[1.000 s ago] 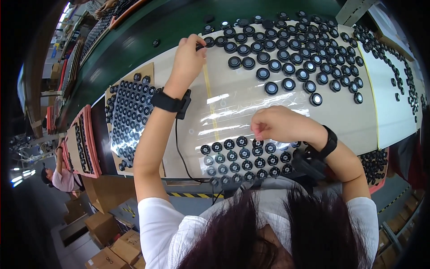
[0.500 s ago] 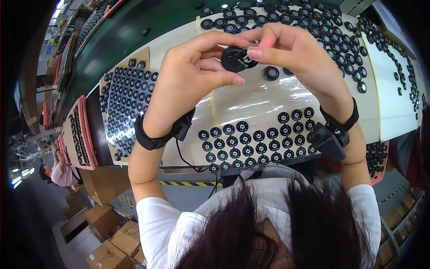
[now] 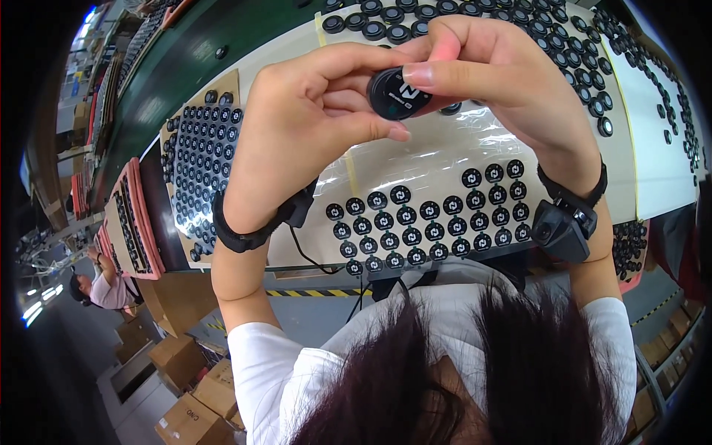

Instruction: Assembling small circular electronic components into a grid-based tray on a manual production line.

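Note:
Above the worktable (image 3: 415, 152), I hold a small round black disc (image 3: 393, 104) with a white logo on its face between both hands. My left hand (image 3: 285, 122) is closed around the disc's left side, its thumb below. My right hand (image 3: 512, 85) pinches the right edge, thumb pressed on the face and the other fingers behind. Nearer to me on the table lie several rows of similar logo-faced discs (image 3: 437, 231). Beyond my hands spread many black discs with grey centres (image 3: 399, 33), one of them partly hidden under my right hand.
A plastic-covered board of discs (image 3: 200, 148) lies to the left, beside pink-edged trays (image 3: 141, 215). More discs are scattered on a white sheet (image 3: 645, 141) at right. Black devices are strapped to both wrists, and a cable (image 3: 311, 259) runs from the left one. Another person (image 3: 111, 285) is at far left.
The disc has tilted so that its logo face shows more fully toward me. Both hands are slightly higher and nearer in view, still holding it.

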Tool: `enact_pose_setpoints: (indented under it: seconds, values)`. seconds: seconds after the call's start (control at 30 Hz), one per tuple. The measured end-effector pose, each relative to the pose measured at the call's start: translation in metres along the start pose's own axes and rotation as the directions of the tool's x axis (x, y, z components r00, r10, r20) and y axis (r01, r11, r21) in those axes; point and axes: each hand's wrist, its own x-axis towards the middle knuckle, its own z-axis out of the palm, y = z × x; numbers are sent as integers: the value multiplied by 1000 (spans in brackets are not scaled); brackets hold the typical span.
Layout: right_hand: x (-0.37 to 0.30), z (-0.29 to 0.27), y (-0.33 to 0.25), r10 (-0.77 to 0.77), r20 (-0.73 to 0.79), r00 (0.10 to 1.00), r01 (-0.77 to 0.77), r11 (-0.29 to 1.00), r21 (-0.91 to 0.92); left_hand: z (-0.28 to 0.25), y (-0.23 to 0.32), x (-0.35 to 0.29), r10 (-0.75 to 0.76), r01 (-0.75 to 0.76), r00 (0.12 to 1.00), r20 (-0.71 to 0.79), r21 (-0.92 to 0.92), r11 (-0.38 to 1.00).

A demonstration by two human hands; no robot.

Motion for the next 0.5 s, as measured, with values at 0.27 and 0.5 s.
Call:
enact_pose_setpoints:
  seconds: [0.27, 0.5]
  values:
    - [8, 1, 3, -169, 138, 976, 152, 980, 125, 0, 1, 0, -36, 36, 999, 20, 26, 999]
    - [-3, 10, -8, 140, 16, 990, -141, 969, 203, 0, 4, 0, -23, 23, 1000, 9, 22, 1000]
